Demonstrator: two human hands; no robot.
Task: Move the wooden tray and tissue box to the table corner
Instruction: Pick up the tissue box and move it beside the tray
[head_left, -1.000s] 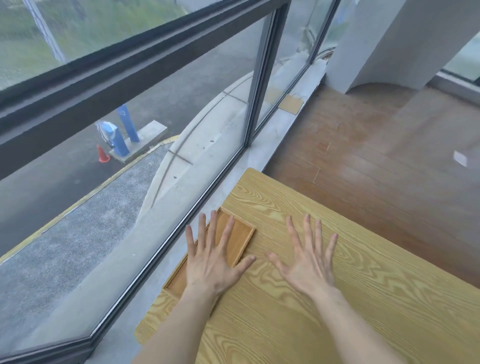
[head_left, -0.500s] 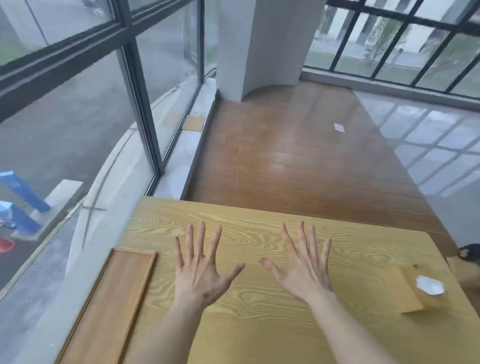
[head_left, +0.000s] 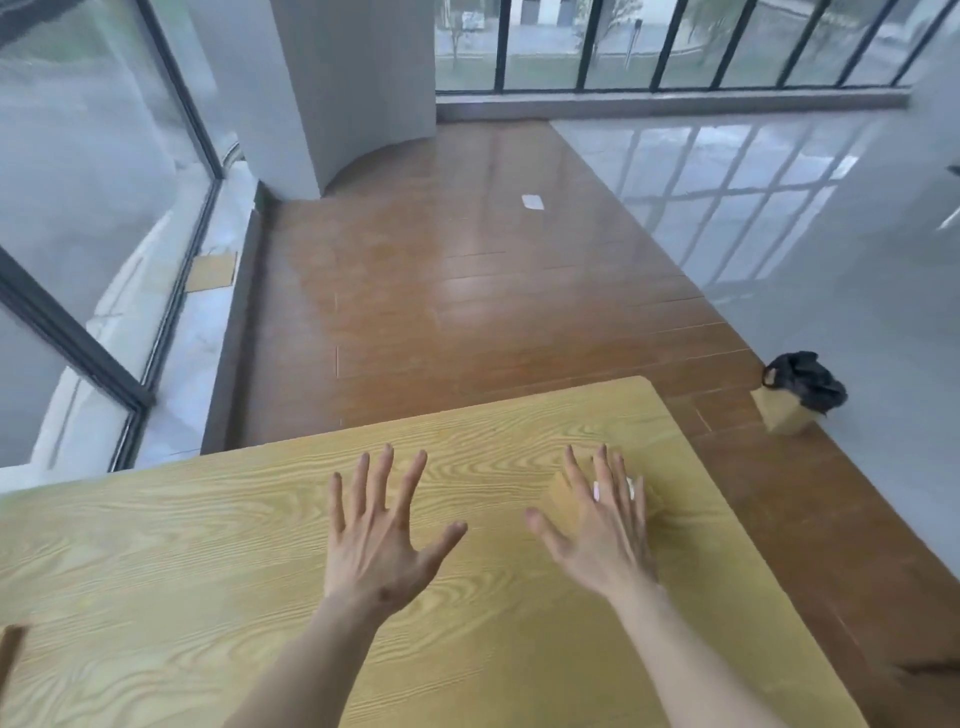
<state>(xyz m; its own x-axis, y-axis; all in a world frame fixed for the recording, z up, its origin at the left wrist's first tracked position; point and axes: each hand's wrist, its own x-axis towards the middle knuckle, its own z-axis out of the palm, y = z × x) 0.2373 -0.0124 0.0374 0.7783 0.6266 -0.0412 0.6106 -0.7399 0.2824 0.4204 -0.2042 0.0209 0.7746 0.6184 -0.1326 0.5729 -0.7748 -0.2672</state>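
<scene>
Tray (head_left: 11, 652): only a sliver visible at the worktop's (head_left: 208, 545) near-left edge. Left hand (head_left: 382, 535) open, fingers spread, empty, mid-worktop. Right hand (head_left: 597, 535) open too, spread over the tissue box (head_left: 558, 493), mostly hiding it; contact unclear. Beyond, a bin (head_left: 797, 397) on the floor.

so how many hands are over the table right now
2. The left hand is spread open above the middle of the table; the right hand is spread over the tissue box near the right edge.
</scene>
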